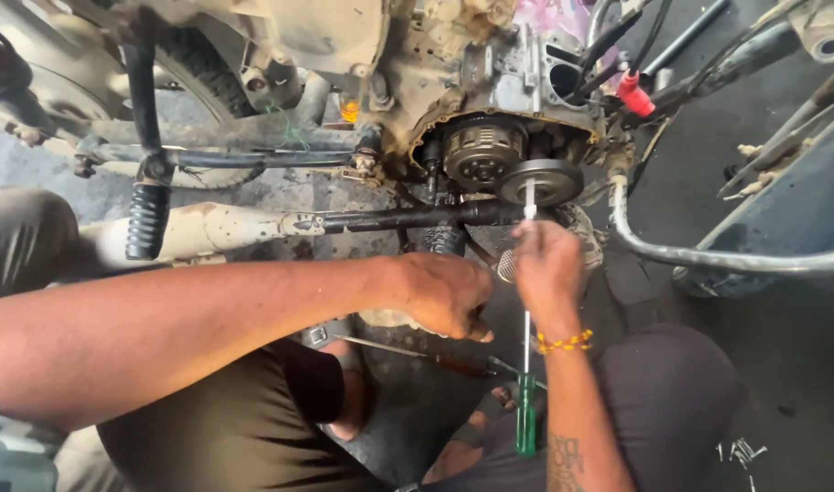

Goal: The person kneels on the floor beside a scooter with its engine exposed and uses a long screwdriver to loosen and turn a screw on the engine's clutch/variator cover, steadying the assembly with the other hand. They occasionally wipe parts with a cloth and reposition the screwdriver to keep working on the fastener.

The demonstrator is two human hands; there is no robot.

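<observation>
Our right hand has its fingers clamped on a long green-handled screwdriver, tip at the round grey metal engine disc. Our left hand curls beside it, grip unclear.

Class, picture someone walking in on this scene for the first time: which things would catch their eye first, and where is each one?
At top centre, the motorcycle engine with its side cover off stands out, baring the round clutch assembly and a smaller grey gear wheel beside it. Just below, the right hand holds a long green-handled screwdriver upright, its tip at that wheel, while the left hand sits close alongside. A bright red cap shows at upper right.
</observation>
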